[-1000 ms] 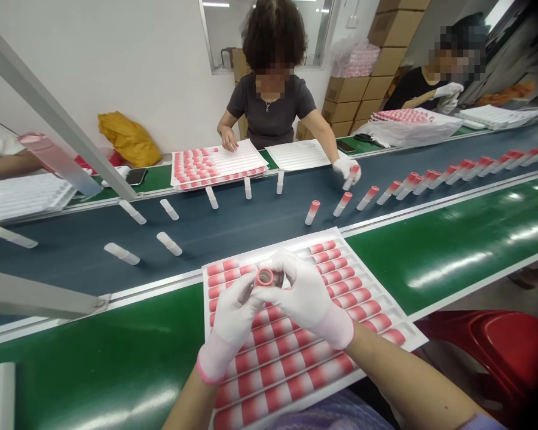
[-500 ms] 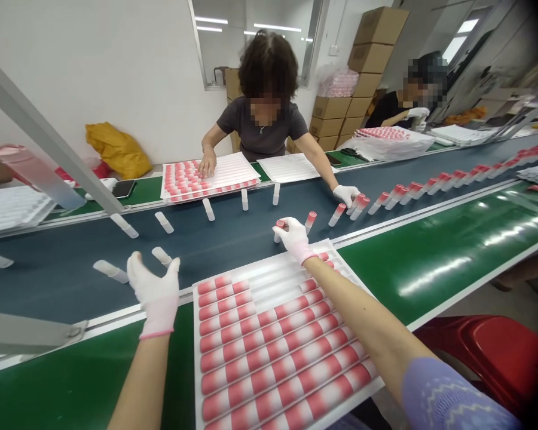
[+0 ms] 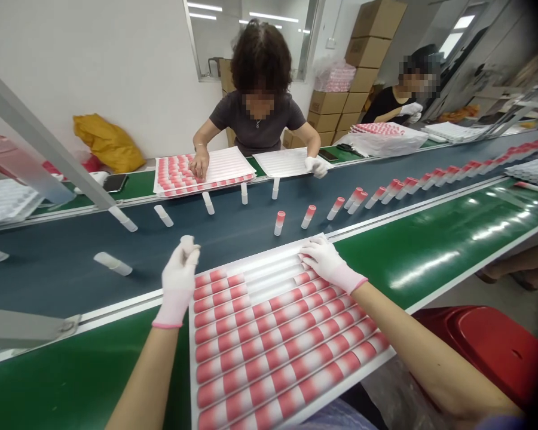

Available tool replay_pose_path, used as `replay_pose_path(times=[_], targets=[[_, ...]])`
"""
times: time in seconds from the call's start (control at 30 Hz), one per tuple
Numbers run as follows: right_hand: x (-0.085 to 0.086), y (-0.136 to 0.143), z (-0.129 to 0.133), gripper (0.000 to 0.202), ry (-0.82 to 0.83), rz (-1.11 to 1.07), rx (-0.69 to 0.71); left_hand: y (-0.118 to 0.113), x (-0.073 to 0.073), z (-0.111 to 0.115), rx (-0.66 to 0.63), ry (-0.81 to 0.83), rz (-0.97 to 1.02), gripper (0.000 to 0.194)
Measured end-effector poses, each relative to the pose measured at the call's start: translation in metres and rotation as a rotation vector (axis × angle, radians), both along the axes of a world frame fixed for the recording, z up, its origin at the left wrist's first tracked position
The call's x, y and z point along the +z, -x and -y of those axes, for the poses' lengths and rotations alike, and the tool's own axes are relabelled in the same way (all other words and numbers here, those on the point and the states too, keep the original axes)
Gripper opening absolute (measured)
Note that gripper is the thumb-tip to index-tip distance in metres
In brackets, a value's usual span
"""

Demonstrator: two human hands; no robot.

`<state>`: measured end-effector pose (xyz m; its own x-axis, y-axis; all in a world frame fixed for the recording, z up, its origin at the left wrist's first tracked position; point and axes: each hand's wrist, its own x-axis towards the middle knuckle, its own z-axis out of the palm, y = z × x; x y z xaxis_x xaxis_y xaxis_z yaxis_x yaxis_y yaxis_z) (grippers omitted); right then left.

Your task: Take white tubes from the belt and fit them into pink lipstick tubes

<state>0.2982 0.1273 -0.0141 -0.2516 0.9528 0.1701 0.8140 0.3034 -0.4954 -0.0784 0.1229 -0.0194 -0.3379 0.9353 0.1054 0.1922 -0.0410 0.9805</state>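
Observation:
In a white glove, my left hand point(image 3: 179, 272) is closed on a white tube point(image 3: 187, 242) above the near edge of the dark belt point(image 3: 233, 239). My right hand point(image 3: 325, 260), also gloved, bends over the upper right corner of the white ridged tray point(image 3: 269, 272), its fingers on a red-and-white tube point(image 3: 302, 258) that they mostly cover. Rows of red-and-white tubes point(image 3: 269, 334) fill most of the tray; some upper grooves are bare. Upright red-topped tubes point(image 3: 280, 223) stand on the belt beyond, and white ones point(image 3: 163, 215) stand at the left.
Across the belt a person point(image 3: 260, 113) works at a partly filled tray point(image 3: 228, 164), one gloved hand over another tray point(image 3: 282, 162). A second person point(image 3: 394, 101) sits further right. A metal post point(image 3: 49, 137) slants at the left; a red stool point(image 3: 488, 340) stands lower right.
My left hand has moved right and closed on a white tube. My right hand has gone from a red-topped tube on the belt down to the tray. The co-worker's gloved hand has drawn back from the belt.

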Motion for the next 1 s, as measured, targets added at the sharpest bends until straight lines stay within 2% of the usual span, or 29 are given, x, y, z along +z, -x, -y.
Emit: replay_pose_path(times=[0.07, 0.17, 0.27, 0.33, 0.43, 0.57, 0.7, 0.77, 0.87, 0.93, 1.0], targets=[[0.006, 0.007, 0.006, 0.012, -0.024, -0.027, 0.006, -0.025, 0.016, 0.023, -0.15, -0.013, 0.12, 0.038], [0.028, 0.032, 0.02, 0.015, -0.02, -0.133, 0.015, -0.057, 0.033, 0.054, -0.333, 0.058, 0.361, 0.039], [0.058, 0.067, 0.039, 0.023, 0.131, -0.521, 0.022, -0.077, 0.038, 0.076, -0.501, 0.138, 0.537, 0.032], [0.074, 0.089, 0.048, 0.025, 0.245, -0.773, 0.062, -0.084, 0.037, 0.085, -0.571, 0.15, 0.539, 0.028], [0.089, 0.107, 0.054, 0.024, 0.256, -0.848, 0.157, -0.09, 0.037, 0.092, -0.54, 0.141, 0.416, 0.029], [0.097, 0.11, 0.056, 0.032, 0.148, -0.696, 0.287, -0.091, 0.043, 0.1, -0.451, 0.168, 0.193, 0.033], [0.1, 0.109, 0.062, 0.046, 0.142, -0.65, 0.298, -0.088, 0.042, 0.103, -0.464, 0.12, 0.025, 0.031], [0.099, 0.113, 0.066, 0.048, 0.174, -0.705, 0.233, -0.088, 0.035, 0.102, -0.471, 0.065, 0.015, 0.029], [0.094, 0.123, 0.075, 0.042, 0.232, -0.789, 0.154, -0.088, 0.021, 0.1, -0.479, -0.008, 0.112, 0.027], [0.09, 0.13, 0.082, 0.04, 0.238, -0.821, 0.172, -0.088, 0.013, 0.1, -0.478, -0.054, 0.175, 0.028], [0.087, 0.138, 0.088, 0.036, 0.178, -0.824, 0.2, -0.087, 0.006, 0.101, -0.463, -0.099, 0.191, 0.029]])
